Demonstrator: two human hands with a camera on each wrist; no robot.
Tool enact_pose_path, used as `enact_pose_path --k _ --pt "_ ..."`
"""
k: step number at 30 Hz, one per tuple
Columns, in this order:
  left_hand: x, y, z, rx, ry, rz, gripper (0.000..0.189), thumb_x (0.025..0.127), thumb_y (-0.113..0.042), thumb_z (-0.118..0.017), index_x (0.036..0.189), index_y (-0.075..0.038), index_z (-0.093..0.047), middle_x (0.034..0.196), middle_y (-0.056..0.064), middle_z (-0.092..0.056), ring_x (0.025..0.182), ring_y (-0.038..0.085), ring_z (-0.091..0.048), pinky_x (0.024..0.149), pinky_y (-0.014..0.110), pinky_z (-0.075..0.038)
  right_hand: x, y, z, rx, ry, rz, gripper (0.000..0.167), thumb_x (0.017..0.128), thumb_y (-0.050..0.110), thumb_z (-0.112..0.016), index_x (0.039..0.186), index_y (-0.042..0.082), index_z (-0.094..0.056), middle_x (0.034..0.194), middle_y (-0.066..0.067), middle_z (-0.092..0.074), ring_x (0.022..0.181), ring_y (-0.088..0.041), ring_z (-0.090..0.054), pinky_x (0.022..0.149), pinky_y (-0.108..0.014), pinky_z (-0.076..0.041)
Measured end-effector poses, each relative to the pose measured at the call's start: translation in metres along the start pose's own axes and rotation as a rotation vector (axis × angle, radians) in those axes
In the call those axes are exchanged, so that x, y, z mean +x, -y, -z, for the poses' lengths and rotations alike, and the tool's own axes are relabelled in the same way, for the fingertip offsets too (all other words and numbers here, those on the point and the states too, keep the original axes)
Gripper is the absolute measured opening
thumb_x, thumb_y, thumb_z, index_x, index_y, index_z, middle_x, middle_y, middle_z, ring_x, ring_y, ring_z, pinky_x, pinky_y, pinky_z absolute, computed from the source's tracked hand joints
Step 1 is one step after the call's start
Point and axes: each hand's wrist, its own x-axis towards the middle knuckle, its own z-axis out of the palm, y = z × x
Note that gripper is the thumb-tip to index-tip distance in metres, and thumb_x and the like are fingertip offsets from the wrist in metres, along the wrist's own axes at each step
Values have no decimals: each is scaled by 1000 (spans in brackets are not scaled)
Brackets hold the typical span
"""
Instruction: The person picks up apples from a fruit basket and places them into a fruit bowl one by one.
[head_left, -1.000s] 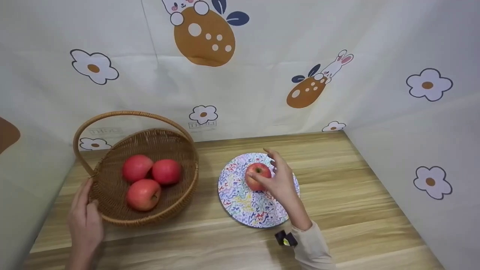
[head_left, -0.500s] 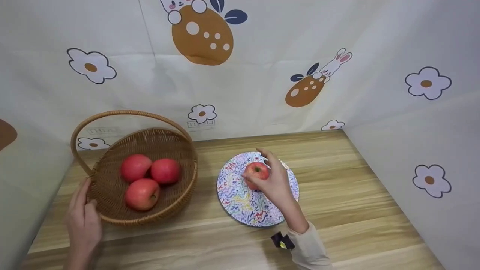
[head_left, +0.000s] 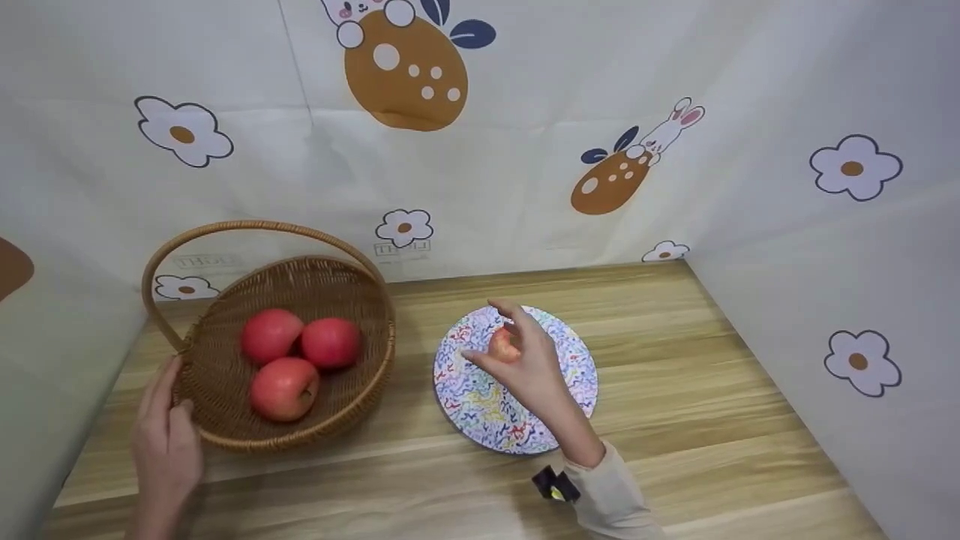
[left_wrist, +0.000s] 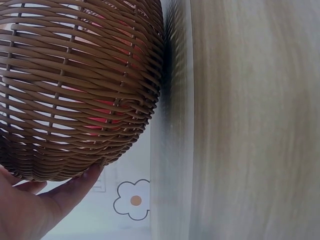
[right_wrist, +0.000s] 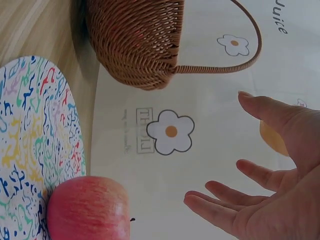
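A wicker basket [head_left: 300, 281] with an arched handle holds three red apples [head_left: 285, 388]. My left hand [head_left: 166, 450] rests against its left side, fingers laid along the outer wall; the left wrist view has the fingers [left_wrist: 75, 190] touching the weave from outside. To the right, a round plate [head_left: 469, 409] with colourful squiggles bears one apple [head_left: 503, 346], partly hidden from the head camera by my right hand [head_left: 529, 367]. That hand hovers above it with thumb and fingers spread. In the right wrist view the same apple [right_wrist: 89, 209] sits apart from my empty right hand [right_wrist: 270, 185].
A wood-grain tabletop [head_left: 675, 390] lies under everything. Behind and along the sides hangs a pale cloth [head_left: 525, 172] printed with flowers and rabbits. A small dark clip-like object [head_left: 555, 484] sits at my right sleeve [head_left: 611, 491].
My right hand has moved left across the apple on the plate, now covering more of it. The apple stays on the plate. My left hand keeps its place at the basket.
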Motion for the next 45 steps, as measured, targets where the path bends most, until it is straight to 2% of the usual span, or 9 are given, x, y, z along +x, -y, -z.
enact_pose_path --k 8,13,20,26,36,45 --pt "0 1 0 -11 -8 -22 55 102 1 -35 157 2 -46 166 24 -38 156 39 -28 130 38 -12 1 9 -9 -25 56 12 68 85 16 -90 143 -2 -59 144 -26 -59 131 -48 -59 108 -58 -51" --pt "0 0 0 -5 2 -2 56 103 0 -35 157 2 -45 167 23 -37 157 39 -27 131 39 -11 2 13 -12 -34 63 5 67 83 17 -90 142 1 -61 141 -24 -63 128 -46 -63 106 -56 -53" --pt "0 -2 1 -8 0 -12 56 103 -1 -33 157 2 -45 166 24 -38 156 37 -30 129 33 -14 6 19 -17 32 114 12 68 84 17 -89 142 -1 -60 143 -21 -63 130 -44 -61 110 -55 -50" --pt "0 -1 0 -3 0 -13 55 103 -1 -34 157 2 -46 166 24 -38 156 37 -30 130 34 -14 8 27 -23 40 137 38 66 85 16 -88 142 -2 -60 144 -21 -63 131 -41 -61 110 -50 -51" --pt "0 2 0 -8 -6 -26 55 102 1 -35 156 4 -46 165 26 -38 155 43 -30 131 38 -13 11 40 -36 15 181 72 61 86 18 -89 138 0 -64 138 -16 -67 127 -35 -65 106 -47 -55" --pt "1 1 -1 -4 -17 -39 55 102 2 -36 155 4 -47 164 27 -40 155 42 -31 130 36 -14 16 47 -46 -6 201 86 58 86 18 -89 137 3 -66 135 -16 -70 122 -34 -69 101 -42 -58"
